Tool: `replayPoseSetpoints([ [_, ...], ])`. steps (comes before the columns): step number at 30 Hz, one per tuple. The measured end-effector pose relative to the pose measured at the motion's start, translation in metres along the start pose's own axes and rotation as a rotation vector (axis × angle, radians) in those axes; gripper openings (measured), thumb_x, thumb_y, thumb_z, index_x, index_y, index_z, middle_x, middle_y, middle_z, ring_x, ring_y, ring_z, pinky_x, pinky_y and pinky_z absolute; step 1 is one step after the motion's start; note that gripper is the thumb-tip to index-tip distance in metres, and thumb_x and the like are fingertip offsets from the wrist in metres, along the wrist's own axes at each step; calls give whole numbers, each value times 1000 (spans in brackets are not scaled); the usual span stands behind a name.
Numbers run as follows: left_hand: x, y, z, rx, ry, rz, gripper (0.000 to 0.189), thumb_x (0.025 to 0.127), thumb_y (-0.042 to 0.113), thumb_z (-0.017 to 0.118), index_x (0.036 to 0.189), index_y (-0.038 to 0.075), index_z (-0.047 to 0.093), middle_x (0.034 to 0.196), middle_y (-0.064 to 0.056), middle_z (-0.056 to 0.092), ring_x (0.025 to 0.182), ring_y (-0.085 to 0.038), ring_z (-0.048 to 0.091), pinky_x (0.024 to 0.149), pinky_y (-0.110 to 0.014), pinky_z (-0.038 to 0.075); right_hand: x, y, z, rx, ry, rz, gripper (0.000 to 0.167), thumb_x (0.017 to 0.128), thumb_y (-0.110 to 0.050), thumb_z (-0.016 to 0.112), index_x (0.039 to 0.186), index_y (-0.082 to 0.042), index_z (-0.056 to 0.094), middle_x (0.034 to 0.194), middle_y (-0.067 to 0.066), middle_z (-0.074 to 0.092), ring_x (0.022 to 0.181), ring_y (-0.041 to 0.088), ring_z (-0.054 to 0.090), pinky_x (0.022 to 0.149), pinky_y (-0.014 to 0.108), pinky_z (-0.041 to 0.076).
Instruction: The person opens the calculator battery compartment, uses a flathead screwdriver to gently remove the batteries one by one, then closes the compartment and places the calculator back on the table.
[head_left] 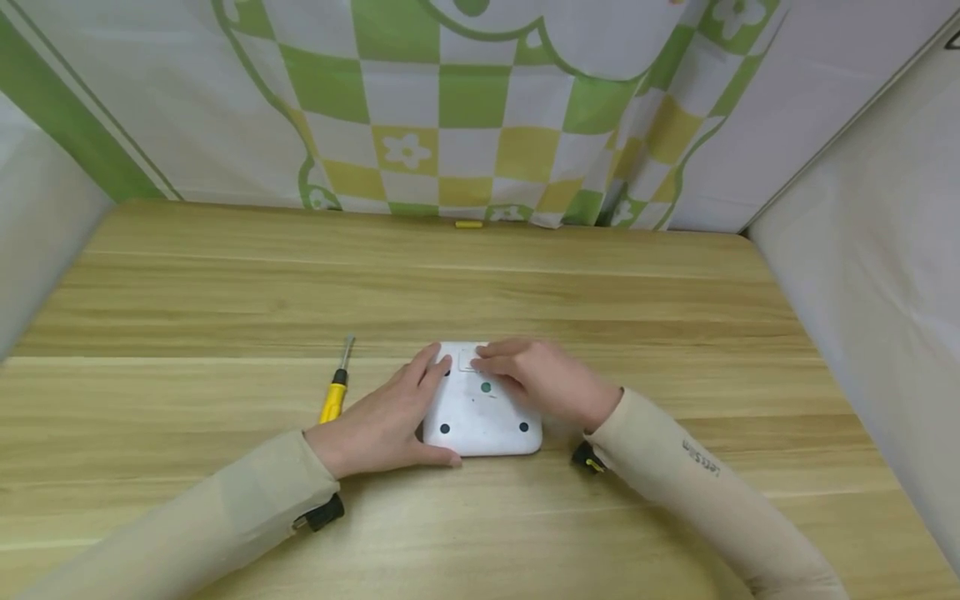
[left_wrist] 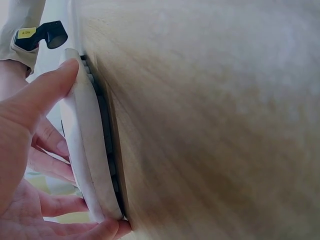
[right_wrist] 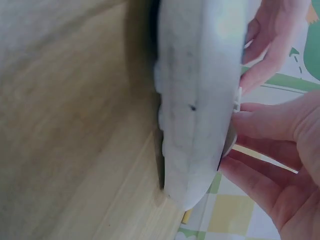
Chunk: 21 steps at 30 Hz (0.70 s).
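Observation:
A white calculator (head_left: 480,417) lies face down on the table, its back with dark round feet turned up. Dark keys (left_wrist: 106,125) show along its underside in the left wrist view. My left hand (head_left: 386,421) grips the calculator's left side, thumb at the near edge and fingers toward the far edge. At the far end of the back is a small rectangular battery cover (head_left: 468,360). My right hand (head_left: 551,379) pinches at this cover, which stands slightly raised from the back in the right wrist view; the fingers hide part of it.
A screwdriver (head_left: 334,396) with a yellow and black handle lies left of the calculator, its handle end behind my left hand. Near the table's back edge is a small yellow piece (head_left: 468,224). A green-and-white checked curtain (head_left: 472,100) hangs behind the wooden table (head_left: 637,292).

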<state>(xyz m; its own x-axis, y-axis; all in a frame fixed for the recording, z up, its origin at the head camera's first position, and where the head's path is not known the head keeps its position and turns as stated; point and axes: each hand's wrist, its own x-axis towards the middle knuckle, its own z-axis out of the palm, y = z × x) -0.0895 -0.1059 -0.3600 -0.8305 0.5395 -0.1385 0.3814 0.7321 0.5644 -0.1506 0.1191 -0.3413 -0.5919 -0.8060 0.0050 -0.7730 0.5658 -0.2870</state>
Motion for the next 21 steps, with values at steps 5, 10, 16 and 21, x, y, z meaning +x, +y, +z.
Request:
replayPoseSetpoints([
  [5, -1, 0, 0, -1, 1, -3, 108, 74, 49, 79, 149, -5, 22, 158, -24, 10, 140, -39, 29, 108, -48, 37, -1, 0, 1, 34, 10, 25, 29, 92, -3, 61, 120, -7, 67, 127, 9, 63, 119, 22, 59, 98, 34, 48],
  [10, -1, 1, 0, -4, 1, -6, 108, 74, 49, 79, 149, -4, 23, 158, -23, 10, 140, -39, 29, 108, -48, 36, -1, 0, 0, 67, 24, 30, 28, 93, -3, 60, 119, -7, 68, 127, 9, 63, 119, 22, 59, 99, 34, 48],
  [16, 0, 1, -1, 17, 6, 1, 108, 74, 49, 79, 148, -5, 23, 157, -25, 10, 140, -39, 29, 109, -48, 36, 0, 3, -4, 72, -5, -8, 31, 92, 1, 60, 121, -5, 66, 126, 12, 63, 120, 24, 58, 100, 35, 47],
  [21, 0, 1, -1, 19, 2, 8, 108, 74, 49, 78, 148, -6, 23, 157, -26, 11, 140, -40, 29, 109, -48, 36, 1, 6, -7, 91, -15, -24, 34, 88, 6, 61, 121, -5, 66, 124, 10, 65, 119, 22, 59, 100, 35, 47],
])
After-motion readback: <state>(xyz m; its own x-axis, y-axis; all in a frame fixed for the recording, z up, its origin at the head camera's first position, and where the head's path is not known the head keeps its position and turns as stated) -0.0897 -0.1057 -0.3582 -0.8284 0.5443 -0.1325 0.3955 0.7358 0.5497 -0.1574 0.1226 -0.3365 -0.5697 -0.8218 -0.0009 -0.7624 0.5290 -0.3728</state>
